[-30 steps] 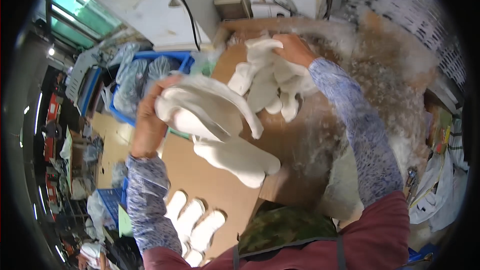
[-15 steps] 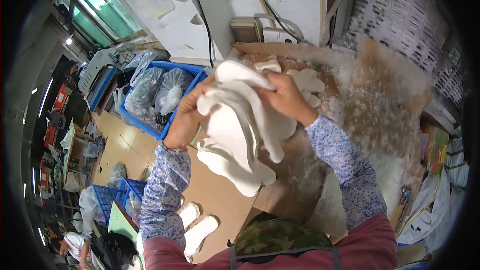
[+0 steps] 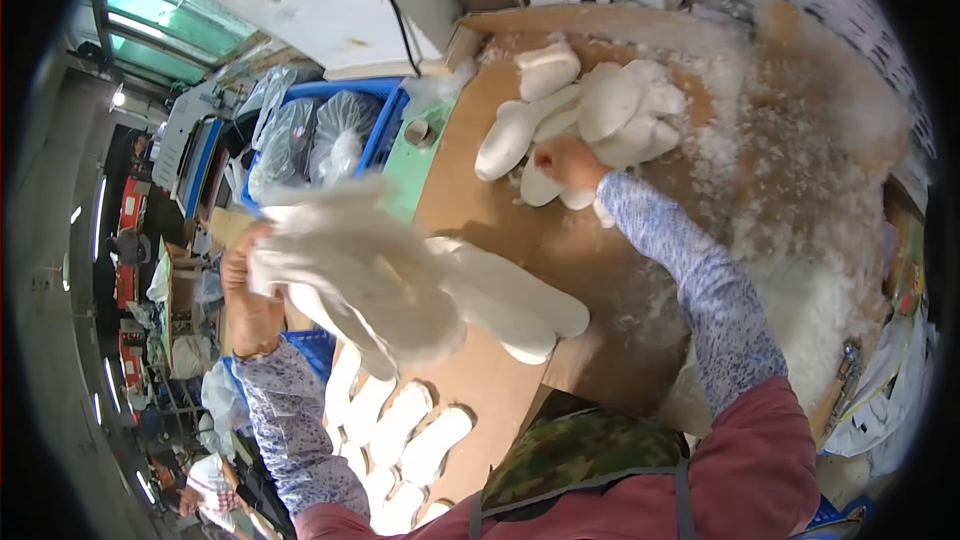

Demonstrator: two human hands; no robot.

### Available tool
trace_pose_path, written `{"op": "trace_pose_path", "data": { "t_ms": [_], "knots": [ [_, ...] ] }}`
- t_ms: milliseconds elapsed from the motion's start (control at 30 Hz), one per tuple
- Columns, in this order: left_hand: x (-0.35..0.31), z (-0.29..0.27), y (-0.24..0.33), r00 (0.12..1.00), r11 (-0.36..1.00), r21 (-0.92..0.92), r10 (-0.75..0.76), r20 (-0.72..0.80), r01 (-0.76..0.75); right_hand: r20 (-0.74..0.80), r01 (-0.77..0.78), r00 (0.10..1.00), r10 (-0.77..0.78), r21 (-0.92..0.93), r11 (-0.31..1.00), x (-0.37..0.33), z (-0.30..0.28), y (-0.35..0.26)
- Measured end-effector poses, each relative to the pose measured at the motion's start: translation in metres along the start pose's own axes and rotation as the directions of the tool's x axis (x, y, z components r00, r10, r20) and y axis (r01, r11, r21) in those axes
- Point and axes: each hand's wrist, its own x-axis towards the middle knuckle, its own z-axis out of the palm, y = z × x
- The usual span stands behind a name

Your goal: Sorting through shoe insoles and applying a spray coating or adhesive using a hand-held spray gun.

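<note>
Holding a blurred bundle of white insoles point(image 3: 350, 270) at left, reaching into a heap of white insoles point(image 3: 590, 115) at right.

Left hand point(image 3: 248, 290) clenched around the bundle's outer end, the rest fanning rightward over two more insoles point(image 3: 520, 305) lying on the brown board point(image 3: 560, 240). Right hand point(image 3: 568, 162) down on the near edge of the heap, fingers curled among the pieces; grip there impossible to tell. White fluff point(image 3: 800, 190) scattered farther right.
</note>
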Motion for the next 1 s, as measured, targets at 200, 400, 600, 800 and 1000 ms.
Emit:
{"op": "trace_pose_path", "data": {
  "t_ms": [200,400,600,800,1000],
  "knots": [
    [-0.018,-0.047,0.010,0.979,0.998,0.033,-0.052,-0.197,0.060,-0.024,0.176,0.984,-0.177,-0.016,0.984,0.088,0.039,-0.040],
    [-0.015,-0.043,0.006,0.940,0.995,-0.055,-0.092,-0.328,0.078,0.148,0.267,0.963,-0.224,-0.439,0.858,0.119,0.103,-0.014],
    [-0.040,-0.049,0.026,1.000,0.978,0.205,0.023,-0.012,-0.020,0.126,0.347,0.931,-0.343,-0.598,0.723,0.139,0.016,-0.036],
    [-0.010,-0.006,0.023,0.987,0.997,0.074,0.009,-0.158,0.003,0.088,0.123,0.990,-0.106,-0.218,0.968,0.105,-0.128,-0.050],
    [0.013,0.068,0.026,0.971,0.986,0.128,0.076,0.225,-0.107,-0.317,0.069,0.940,-0.124,-0.179,0.981,0.027,-0.190,-0.031]
  ]
}}
